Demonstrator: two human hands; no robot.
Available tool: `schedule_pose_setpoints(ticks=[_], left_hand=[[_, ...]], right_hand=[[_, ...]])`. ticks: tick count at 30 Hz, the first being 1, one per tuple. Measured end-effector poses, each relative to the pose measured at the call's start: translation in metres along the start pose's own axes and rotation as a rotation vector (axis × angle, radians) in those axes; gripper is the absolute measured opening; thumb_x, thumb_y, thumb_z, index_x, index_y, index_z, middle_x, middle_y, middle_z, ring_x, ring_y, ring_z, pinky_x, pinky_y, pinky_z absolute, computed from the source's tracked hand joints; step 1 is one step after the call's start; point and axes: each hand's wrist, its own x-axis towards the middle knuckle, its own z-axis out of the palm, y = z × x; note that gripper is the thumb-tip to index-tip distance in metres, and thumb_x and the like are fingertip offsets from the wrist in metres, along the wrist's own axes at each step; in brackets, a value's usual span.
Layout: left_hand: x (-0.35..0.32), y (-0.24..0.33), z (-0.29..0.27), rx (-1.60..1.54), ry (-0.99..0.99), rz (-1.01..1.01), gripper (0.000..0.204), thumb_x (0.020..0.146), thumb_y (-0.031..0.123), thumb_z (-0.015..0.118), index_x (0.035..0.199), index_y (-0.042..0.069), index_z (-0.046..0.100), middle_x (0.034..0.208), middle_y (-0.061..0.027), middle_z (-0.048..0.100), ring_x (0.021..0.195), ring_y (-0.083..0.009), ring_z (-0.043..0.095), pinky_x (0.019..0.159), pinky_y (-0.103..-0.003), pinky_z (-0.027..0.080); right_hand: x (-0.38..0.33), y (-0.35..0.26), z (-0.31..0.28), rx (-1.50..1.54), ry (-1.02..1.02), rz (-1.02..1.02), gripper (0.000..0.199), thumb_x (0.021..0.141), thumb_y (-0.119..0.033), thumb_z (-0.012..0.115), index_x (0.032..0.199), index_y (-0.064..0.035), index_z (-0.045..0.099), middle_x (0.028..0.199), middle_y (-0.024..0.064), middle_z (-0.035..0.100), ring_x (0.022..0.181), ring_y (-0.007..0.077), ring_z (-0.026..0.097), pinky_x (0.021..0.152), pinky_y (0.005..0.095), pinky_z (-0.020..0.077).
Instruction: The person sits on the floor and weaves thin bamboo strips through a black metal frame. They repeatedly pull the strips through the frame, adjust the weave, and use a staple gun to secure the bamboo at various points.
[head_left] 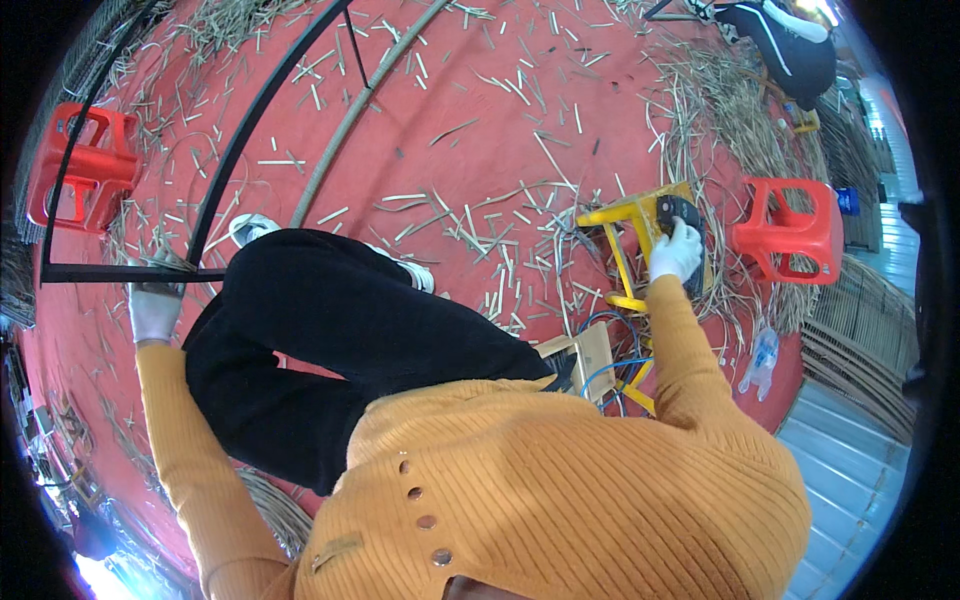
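My left hand (155, 308), in a white glove, is closed around the lower bar of a black metal frame (120, 274) at the left. Some pale strands lie at the bar beside its fingers. Away to the right, my right hand (677, 254), also gloved, grips a black object (679, 213) resting on top of a yellow stool (640, 226). The hand covers part of this object, so its exact kind cannot be made out; it may be a hand tool. My black-trousered legs lie between the two hands.
Red plastic stools stand at the far left (88, 165) and right (790, 230). Cut strips litter the red floor (480, 130). A cardboard box (592, 358) and blue hose (608, 370) lie by my hip. A clear plastic bottle (762, 358) and piled strands (715, 95) are at right.
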Motion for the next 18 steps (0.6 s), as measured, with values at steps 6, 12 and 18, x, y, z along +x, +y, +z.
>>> schedule_pose_setpoints(ticks=[6, 12, 18], left_hand=[[0.001, -0.008, -0.018, -0.73, 0.089, -0.127, 0.022, 0.097, 0.023, 0.055, 0.116, 0.016, 0.065, 0.131, -0.0016, 0.065, 0.129, -0.0199, 0.055, 0.115, -0.045, 0.033], [0.007, -0.018, -0.044, -0.892, 0.021, -0.137, 0.021, 0.1, 0.024, 0.048, 0.115, 0.019, 0.063, 0.144, -0.0006, 0.057, 0.137, -0.0157, 0.047, 0.12, -0.045, 0.028], [0.014, -0.021, -0.058, -0.681, 0.038, -0.084, 0.022, 0.096, 0.023, 0.052, 0.114, 0.02, 0.064, 0.144, 0.0013, 0.057, 0.137, -0.0177, 0.048, 0.118, -0.046, 0.031]], right_hand=[[-0.013, -0.031, 0.074, 1.803, -0.397, 1.332, 0.04, 0.096, -0.036, 0.055, 0.123, -0.0073, 0.06, 0.124, 0.0134, 0.063, 0.108, 0.0297, 0.061, 0.091, 0.0423, 0.0515], [0.015, -0.006, 0.111, 1.987, 0.029, 1.53, 0.039, 0.098, -0.037, 0.052, 0.123, -0.0104, 0.064, 0.122, 0.0076, 0.066, 0.115, 0.0273, 0.058, 0.094, 0.0444, 0.0505], [-0.019, 0.009, 0.098, 1.954, -0.086, 1.689, 0.031, 0.094, -0.03, 0.063, 0.114, -0.0072, 0.066, 0.105, 0.0096, 0.071, 0.098, 0.0254, 0.065, 0.083, 0.0431, 0.0569]])
